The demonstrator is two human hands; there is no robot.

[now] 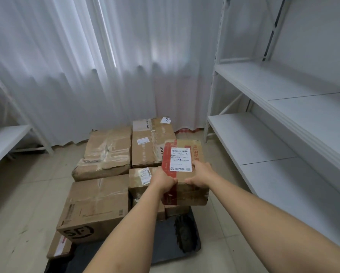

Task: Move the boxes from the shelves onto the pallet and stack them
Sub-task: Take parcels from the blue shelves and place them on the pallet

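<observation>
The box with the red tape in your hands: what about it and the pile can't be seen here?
All head view:
- Box with the red tape: underside hidden; whether it rests on the boxes below is unclear.
- Its white label: print too small.
- Fingertips of left hand and right hand: partly behind the box.
- Pallet: mostly covered by boxes and arms.

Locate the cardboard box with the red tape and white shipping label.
In the head view, the red-taped cardboard box sits right of centre, gripped by both hands above the stacked boxes, beside the white shelving.
</observation>
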